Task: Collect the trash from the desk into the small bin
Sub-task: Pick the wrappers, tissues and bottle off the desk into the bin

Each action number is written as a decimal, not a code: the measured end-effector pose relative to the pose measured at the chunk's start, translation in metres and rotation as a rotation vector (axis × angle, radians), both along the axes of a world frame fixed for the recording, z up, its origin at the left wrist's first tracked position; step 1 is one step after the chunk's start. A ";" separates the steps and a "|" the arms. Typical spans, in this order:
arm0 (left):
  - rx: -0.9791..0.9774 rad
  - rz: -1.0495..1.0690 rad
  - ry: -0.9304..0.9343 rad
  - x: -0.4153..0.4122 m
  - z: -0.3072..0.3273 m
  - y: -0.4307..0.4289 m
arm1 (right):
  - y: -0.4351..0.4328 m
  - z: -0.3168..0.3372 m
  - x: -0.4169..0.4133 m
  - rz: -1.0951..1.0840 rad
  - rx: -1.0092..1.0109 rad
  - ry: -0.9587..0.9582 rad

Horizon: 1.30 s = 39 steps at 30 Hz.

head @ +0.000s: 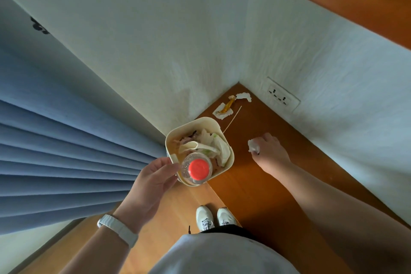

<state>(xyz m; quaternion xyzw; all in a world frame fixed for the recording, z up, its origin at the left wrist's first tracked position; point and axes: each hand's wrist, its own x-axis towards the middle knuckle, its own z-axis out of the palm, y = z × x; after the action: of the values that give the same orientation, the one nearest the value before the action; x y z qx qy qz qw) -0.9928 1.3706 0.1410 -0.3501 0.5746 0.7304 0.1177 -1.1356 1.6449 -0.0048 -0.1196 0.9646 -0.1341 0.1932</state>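
Observation:
My left hand [153, 181] grips the near rim of a small cream bin [229, 158], holding it at the desk's left edge. Inside the bin are crumpled papers and wrappers, and a clear plastic bottle with a red cap [198, 169] stands up at its near side. My right hand [270, 151] rests on the wooden desk [255, 184], fingers closed on a crumpled white tissue [253, 145]. Farther back, near the wall corner, lie a torn white paper [244, 96], a yellow-brown wrapper on another white scrap [224, 110] and a thin wooden stick [232, 119].
White walls meet at the desk's far corner, with a wall socket [280, 95] just above the desk on the right. Blue curtains [55, 151] hang to the left. Wooden floor and my white shoes [214, 218] show below the desk edge.

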 end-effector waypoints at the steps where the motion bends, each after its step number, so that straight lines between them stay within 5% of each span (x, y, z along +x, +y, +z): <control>1: 0.004 0.000 -0.003 0.000 0.000 0.000 | 0.000 -0.001 0.001 0.008 -0.012 -0.004; 10: -0.002 -0.012 0.000 0.003 0.005 -0.005 | -0.010 0.022 0.012 -0.027 -0.064 -0.034; 23: 0.014 -0.030 0.052 0.022 0.018 -0.014 | -0.071 0.156 0.023 0.236 -0.595 0.404; 33: -0.014 -0.002 0.040 0.035 0.018 -0.029 | -0.130 0.174 0.039 0.529 -0.495 0.303; 39: -0.014 0.008 0.049 0.042 0.012 -0.031 | -0.136 0.178 0.037 0.504 -0.526 0.246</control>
<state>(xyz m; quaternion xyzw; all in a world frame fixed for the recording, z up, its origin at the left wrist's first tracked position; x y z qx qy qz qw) -0.9508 1.3393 0.1525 -0.3353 0.5811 0.7350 0.0982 -1.0986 1.5092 0.1734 -0.4135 0.8535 -0.3101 0.0658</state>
